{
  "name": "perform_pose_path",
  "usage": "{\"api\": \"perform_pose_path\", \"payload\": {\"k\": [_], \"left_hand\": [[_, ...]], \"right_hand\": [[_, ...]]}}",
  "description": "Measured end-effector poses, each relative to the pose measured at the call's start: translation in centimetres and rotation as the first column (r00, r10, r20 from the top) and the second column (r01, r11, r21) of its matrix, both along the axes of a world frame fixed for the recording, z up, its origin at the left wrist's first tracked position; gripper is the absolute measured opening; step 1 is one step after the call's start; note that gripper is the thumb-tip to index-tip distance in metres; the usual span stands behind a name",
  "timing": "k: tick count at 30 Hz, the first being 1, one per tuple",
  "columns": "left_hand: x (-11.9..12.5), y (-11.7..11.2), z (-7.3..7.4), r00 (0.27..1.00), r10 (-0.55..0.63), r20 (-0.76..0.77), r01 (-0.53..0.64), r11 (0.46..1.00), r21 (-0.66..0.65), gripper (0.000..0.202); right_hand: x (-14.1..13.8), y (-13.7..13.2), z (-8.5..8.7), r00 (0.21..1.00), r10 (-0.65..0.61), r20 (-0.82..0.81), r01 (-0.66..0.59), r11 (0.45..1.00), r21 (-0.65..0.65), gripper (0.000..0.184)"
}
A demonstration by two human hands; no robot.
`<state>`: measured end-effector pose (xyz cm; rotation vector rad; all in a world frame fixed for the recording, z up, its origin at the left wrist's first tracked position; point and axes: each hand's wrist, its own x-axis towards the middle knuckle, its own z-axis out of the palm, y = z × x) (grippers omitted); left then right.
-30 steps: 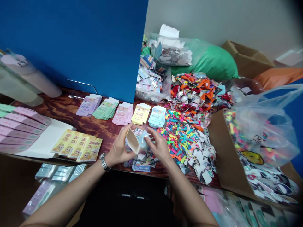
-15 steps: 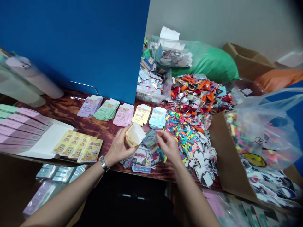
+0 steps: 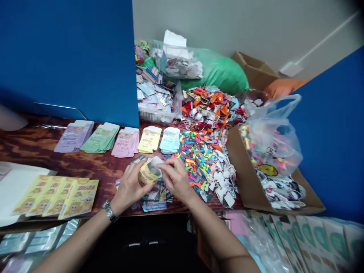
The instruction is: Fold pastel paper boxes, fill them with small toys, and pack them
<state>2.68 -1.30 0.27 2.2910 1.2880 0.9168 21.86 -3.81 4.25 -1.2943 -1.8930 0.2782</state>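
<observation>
My left hand point(image 3: 128, 186) is wrapped around a small yellow paper box point(image 3: 147, 174), whose open mouth tilts up toward the right. At that mouth, my right hand point(image 3: 178, 181) pinches a grey clear-wrapped packet point(image 3: 154, 166), which sits partly inside the box. Below both hands lies a pile of flat printed packets point(image 3: 155, 204) near the table's front edge. Behind them stand stacks of flat folded boxes: purple point(image 3: 73, 137), green point(image 3: 100, 138), pink point(image 3: 126, 142), yellow point(image 3: 149, 139) and light blue point(image 3: 170, 140).
Several filled yellow boxes point(image 3: 78, 199) overlap at left beside a white carton point(image 3: 22, 189). To the right spread colourful small pieces point(image 3: 196, 163) and white cut-outs point(image 3: 223, 182). A cardboard box point(image 3: 241, 178) with a plastic bag point(image 3: 281, 140) stands beyond. A blue partition point(image 3: 68, 57) rises behind.
My right hand has brought the grey packet from beside the yellow box into its mouth. The camera view has turned to the right.
</observation>
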Motion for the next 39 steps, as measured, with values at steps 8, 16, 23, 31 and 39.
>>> {"api": "perform_pose_path", "payload": {"k": [8,16,23,31,39], "left_hand": [[0.3,0.0,-0.5,0.999,-0.043,-0.025,0.043,0.999,-0.019,0.067],[0.5,0.0,-1.1,0.998,-0.061,-0.035,0.061,0.998,0.001,0.07],[1.1,0.2,-1.0,0.996,-0.085,-0.01,0.085,0.996,-0.02,0.07],[1.5,-0.2,-0.8,0.995,-0.099,-0.023,0.098,0.995,-0.036,0.071],[1.4,-0.7,-0.5,0.995,-0.095,-0.017,0.093,0.993,-0.071,0.071]], "right_hand": [[11.4,-0.2,-2.2,0.891,-0.436,0.124,0.448,0.889,-0.096,0.028],[21.5,-2.7,-4.4,0.718,-0.541,0.438,0.683,0.668,-0.295,0.022],[21.1,-3.6,-4.3,0.754,-0.53,0.388,0.649,0.693,-0.315,0.021],[19.4,-1.1,-3.2,0.855,-0.483,0.19,0.519,0.776,-0.358,0.034],[15.2,2.8,-5.2,0.904,-0.296,0.31,0.414,0.787,-0.457,0.027]]}}
